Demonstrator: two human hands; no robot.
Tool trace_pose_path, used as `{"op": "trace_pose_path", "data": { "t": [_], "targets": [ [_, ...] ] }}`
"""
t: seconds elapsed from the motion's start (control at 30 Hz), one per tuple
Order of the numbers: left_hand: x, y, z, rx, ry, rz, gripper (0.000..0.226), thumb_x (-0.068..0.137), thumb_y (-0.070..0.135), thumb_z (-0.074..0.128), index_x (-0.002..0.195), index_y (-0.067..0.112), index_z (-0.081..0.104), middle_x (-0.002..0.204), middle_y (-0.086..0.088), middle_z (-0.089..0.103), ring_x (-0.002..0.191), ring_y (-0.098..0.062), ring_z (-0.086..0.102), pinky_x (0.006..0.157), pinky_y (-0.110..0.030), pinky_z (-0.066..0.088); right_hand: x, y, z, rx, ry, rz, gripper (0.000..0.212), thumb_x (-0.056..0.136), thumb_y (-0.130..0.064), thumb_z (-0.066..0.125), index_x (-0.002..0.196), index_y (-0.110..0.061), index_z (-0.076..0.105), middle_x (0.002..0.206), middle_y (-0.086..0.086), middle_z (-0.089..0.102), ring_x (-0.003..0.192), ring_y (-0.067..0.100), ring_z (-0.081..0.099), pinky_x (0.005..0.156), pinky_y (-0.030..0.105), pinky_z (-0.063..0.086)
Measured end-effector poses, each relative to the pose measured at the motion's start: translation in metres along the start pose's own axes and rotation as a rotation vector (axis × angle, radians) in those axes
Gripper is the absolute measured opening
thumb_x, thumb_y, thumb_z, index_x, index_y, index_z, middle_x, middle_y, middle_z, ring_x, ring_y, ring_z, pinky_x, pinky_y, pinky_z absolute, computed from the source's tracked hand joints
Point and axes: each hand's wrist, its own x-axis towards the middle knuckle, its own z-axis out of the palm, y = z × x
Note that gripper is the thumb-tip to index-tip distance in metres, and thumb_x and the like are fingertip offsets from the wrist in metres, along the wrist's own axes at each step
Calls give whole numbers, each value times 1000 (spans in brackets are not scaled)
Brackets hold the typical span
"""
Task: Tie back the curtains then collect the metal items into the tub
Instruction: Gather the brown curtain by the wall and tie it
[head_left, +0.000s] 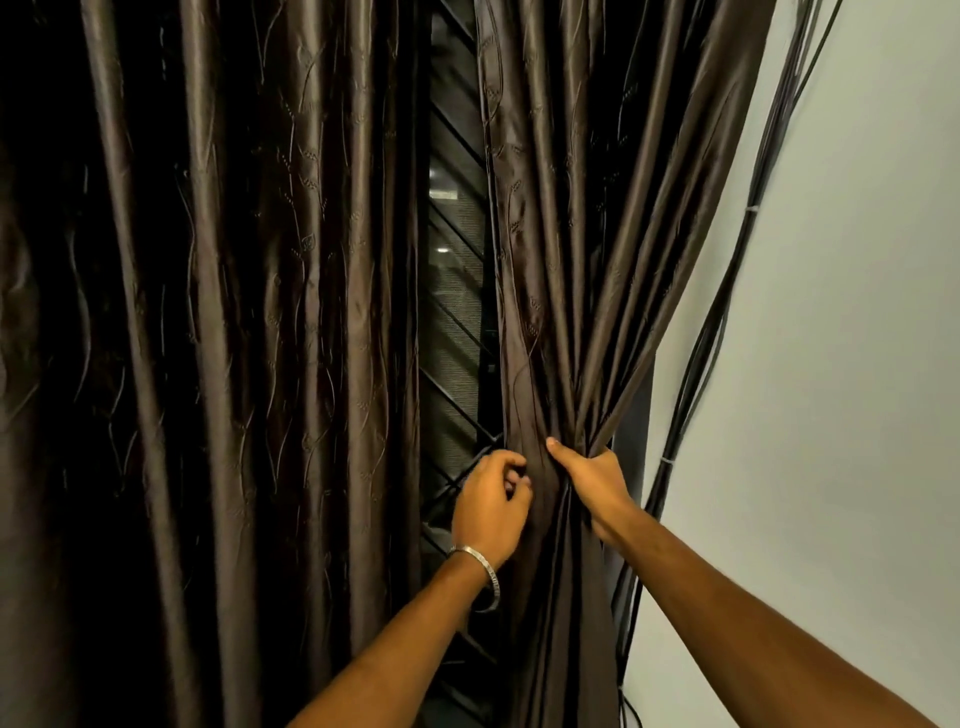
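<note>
**Right curtain bunched, no tie in sight**

Fabric fills most of the head view, the only one we have. We stand close to two dark brown satin panels: the left curtain (218, 312) hangs loose in long folds, while the right curtain (561, 260) is drawn in to a narrow waist low in the scene, near the pale wall (857, 312). Between the panels a strip of window grille (452, 291) shows.

Our right hand (592, 480) wraps the gathered waist, thumb laid up across the front and fingers curled round the far side, holding the bunch tight. Our left hand (491, 499), with a metal bangle (480, 566) at the wrist, sits just left of the bunch with fingers curled at the fabric's edge; we cannot tell whether it pinches cloth or merely touches it.

A bundle of black cables (722, 322) runs down the wall just right of the curtain.

We judge the tying has not begun: no tie-back or hook is visible. The satin looks slippery, so folds could slide out of the right hand if it loosens while the left searches for a tie. The cables could get caught up in the gather. Neither tub nor metal items are in view.
</note>
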Motion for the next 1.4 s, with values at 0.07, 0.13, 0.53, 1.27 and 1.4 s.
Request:
{"op": "trace_pose_path", "data": {
  "t": [0.07, 0.13, 0.53, 1.27, 1.4],
  "targets": [
    [1, -5, -7, 89, 163, -16, 19, 87, 21, 65, 105, 21, 58, 94, 10, 50, 88, -10, 55, 74, -27, 48, -1, 0, -1, 12, -29, 19, 40, 84, -19, 75, 120, -7, 64, 110, 6, 70, 100, 25, 67, 96, 42, 53],
    [4, -11, -11, 101, 210, -65, 27, 85, 28, 67, 108, 21, 55, 100, 9, 48, 93, -12, 55, 76, -30, 50, -3, -3, -3, 15, -51, 31, 34, 85, -19, 73, 117, -10, 64, 100, 0, 69, 92, 19, 67, 91, 37, 52],
    [19, -21, -20, 57, -78, -32, 29, 87, 32, 68, 115, 25, 62, 108, 6, 59, 104, -14, 58, 92, -35, 50, -5, -3, -3, -22, -162, 49, 29, 90, -17, 67, 119, -15, 63, 102, -1, 68, 90, 13, 66, 88, 31, 52],
    [21, 28, -11, -234, -514, -367, 55, 96, 45, 51, 140, 16, 38, 134, -5, 54, 115, -22, 56, 66, -22, 49, -10, 16, 2, -265, -282, -148, 52, 84, 5, 64, 131, -14, 52, 107, -5, 66, 88, -7, 65, 68, 6, 49],
    [22, 24, -3, -139, -532, -319, 95, 75, 65, 68, 146, 14, 30, 139, -3, 53, 122, -18, 55, 100, -29, 46, -16, 16, -1, -345, -355, -122, 45, 94, -11, 60, 136, -13, 46, 119, 2, 61, 104, 8, 61, 71, 3, 47]
  ]
}}
